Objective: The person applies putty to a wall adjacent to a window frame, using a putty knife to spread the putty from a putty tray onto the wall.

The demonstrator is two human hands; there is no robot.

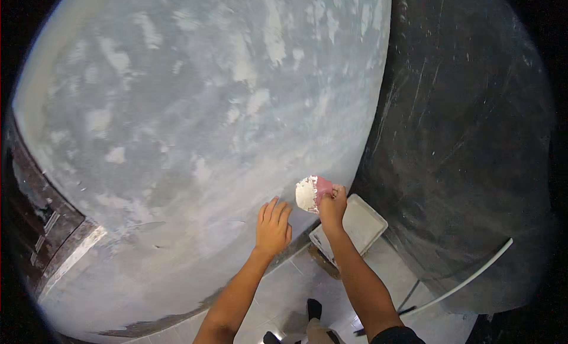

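Right of frame centre, the right hand (335,209) grips the pink scraper (323,187), its blade (306,194) pointing left before the grey wall (195,125), the empty left hand (274,228) apart.

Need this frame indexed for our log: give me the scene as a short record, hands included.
Left hand: open, fingers extended, over the patchy grey wall; contact unclear
Right hand: closed on the flat pink scraper
Scraper state: left part coated white
Wall state: grey with scattered whitish patches
Tray: pale rectangular tray, partly hidden behind the right forearm
Right side: large black sheet, scuffed
Floor: light grey tiles
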